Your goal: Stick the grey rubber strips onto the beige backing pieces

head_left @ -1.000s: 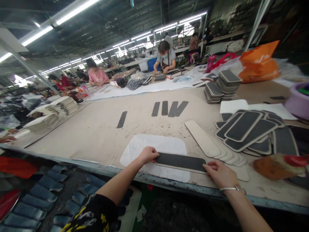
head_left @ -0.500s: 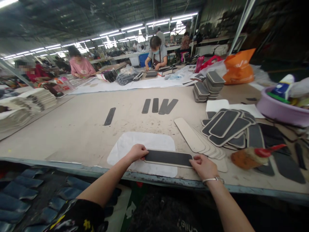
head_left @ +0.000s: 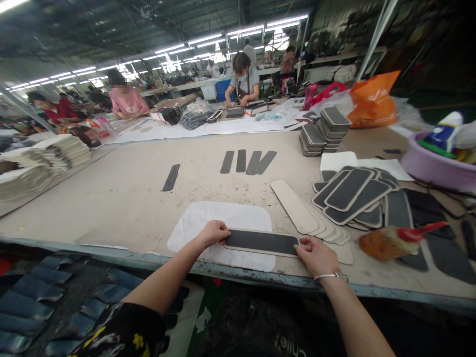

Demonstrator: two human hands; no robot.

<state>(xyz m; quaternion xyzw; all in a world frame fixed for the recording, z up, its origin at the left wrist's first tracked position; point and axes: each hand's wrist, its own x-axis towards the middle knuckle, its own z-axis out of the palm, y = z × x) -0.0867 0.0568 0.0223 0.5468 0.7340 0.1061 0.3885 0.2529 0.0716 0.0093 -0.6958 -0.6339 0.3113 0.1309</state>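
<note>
A long dark panel with a pale beige border lies flat along the table's front edge, partly over a white sheet with rounded corners. At its left end, my left hand is closed, thumb and fingers pinching the corner. My right hand, a bracelet at the wrist, grips the opposite end the same way. Just beyond the right hand, several bare beige strips are fanned out. Farther back on the table lie several loose dark strips, one of them off to the left.
To the right are a heap of bordered dark panels, a red-tipped glue bottle and a purple basin. Stacked panels and an orange bag stand behind. Pale stacks sit far left. Co-workers occupy the tables beyond.
Both hands keep hold of the panel, which stays in place on the sheet. The whole view has shifted slightly.
</note>
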